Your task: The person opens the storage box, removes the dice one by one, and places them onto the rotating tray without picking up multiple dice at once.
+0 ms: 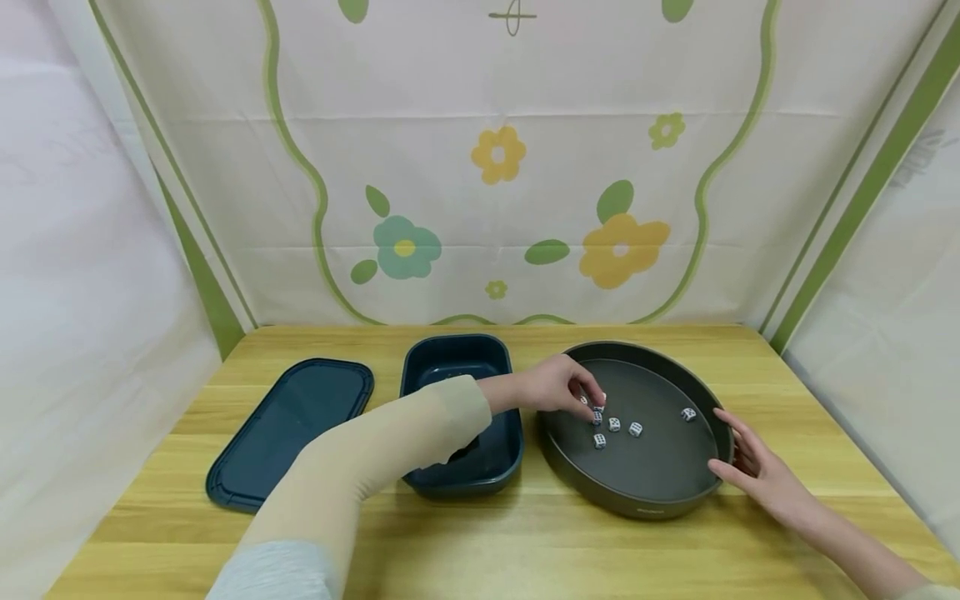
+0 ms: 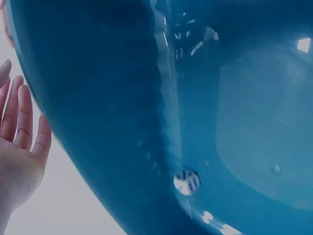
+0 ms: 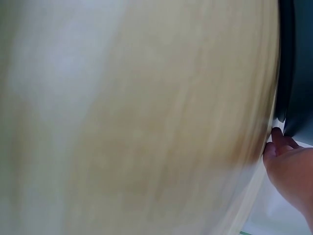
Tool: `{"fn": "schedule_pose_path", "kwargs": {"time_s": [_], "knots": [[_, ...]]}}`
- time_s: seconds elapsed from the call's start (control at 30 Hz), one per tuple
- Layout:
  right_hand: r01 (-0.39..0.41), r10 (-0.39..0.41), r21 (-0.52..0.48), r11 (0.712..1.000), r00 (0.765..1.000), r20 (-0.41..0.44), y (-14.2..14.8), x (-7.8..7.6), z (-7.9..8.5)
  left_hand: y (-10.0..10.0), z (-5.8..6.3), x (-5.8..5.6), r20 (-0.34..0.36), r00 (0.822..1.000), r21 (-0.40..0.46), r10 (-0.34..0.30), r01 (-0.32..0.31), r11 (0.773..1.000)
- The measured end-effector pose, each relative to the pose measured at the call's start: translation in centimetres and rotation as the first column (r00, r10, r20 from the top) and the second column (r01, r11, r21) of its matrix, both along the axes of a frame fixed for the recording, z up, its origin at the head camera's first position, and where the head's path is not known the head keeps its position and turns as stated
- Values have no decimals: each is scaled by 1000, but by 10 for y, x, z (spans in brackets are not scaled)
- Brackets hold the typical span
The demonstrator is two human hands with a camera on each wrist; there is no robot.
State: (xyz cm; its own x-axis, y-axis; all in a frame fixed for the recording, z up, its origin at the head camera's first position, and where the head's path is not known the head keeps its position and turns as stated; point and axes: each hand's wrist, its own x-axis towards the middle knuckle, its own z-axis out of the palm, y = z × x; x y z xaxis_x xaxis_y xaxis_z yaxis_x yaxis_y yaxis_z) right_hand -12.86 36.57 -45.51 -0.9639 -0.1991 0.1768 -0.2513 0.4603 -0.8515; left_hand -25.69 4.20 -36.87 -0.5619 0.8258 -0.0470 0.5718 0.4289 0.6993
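Note:
My left hand (image 1: 557,385) reaches into a round dark grey pan (image 1: 652,502), its thumb and fingertips pinching a small white die (image 1: 597,413) among several other dice near the pan's left side. One die (image 1: 688,413) lies apart, toward the right. At the pan's right edge my right hand (image 1: 765,475) holds the rim, thumb and index finger over it and the other fingers outside. Beneath the left forearm stands a dark blue rectangular box (image 1: 513,450), partly hidden by the sleeve. In the left wrist view a die (image 2: 187,182) lies inside the blue box.
Left of the box, a flat dark blue lid (image 1: 292,425) lies on the wooden table (image 1: 540,542). A white cloth with printed flowers (image 1: 510,275) hangs behind the table, and white cloth panels close in both sides.

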Motion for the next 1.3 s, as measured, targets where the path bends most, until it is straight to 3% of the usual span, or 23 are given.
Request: {"fn": "schedule_pose_path", "kwargs": {"time_s": [0.2, 0.47, 0.87, 1.07, 1.3], "knots": [[-2, 2, 2, 1000, 1000, -4, 1, 1, -2, -23, 12, 2, 89, 996, 65, 22, -28, 997], [11, -11, 11, 1000, 1000, -9, 1, 3, -2, -56, 25, -2, 9, 998, 82, 67, -67, 994], [13, -12, 16, 1000, 1000, -21, 0, 3, -2, -112, 29, -11, 34, 984, 157, 177, -180, 971], [19, -19, 25, 999, 1000, -19, -1, 2, -1, -132, 25, -15, 32, 970, 167, 239, -241, 956], [17, -17, 20, 1000, 1000, 2, -2, 1, 0, -150, 10, -19, 36, 950, 103, 310, -312, 944]]}}
